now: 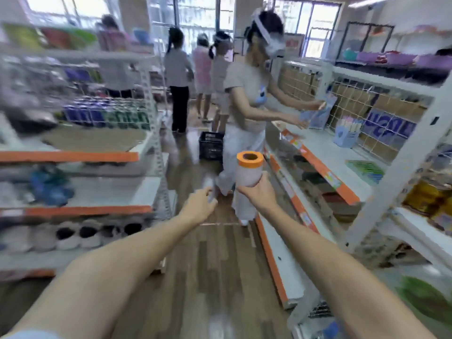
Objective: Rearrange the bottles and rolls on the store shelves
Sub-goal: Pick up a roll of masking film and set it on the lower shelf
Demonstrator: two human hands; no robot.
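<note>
Roll with the orange end stands upright in my right hand, fingers curled round its lower part, out over the aisle between the shelves. My left hand is blurred; it may hold something pale, I cannot tell. The risk, as I judge it: a low grip lets the roll tip, or I bump the person working at the right shelf.

Retail shop: an aisle of wood-look floor runs between white metal shelves with orange price strips, stocked goods either side, a black basket on the floor, other people further down.
</note>
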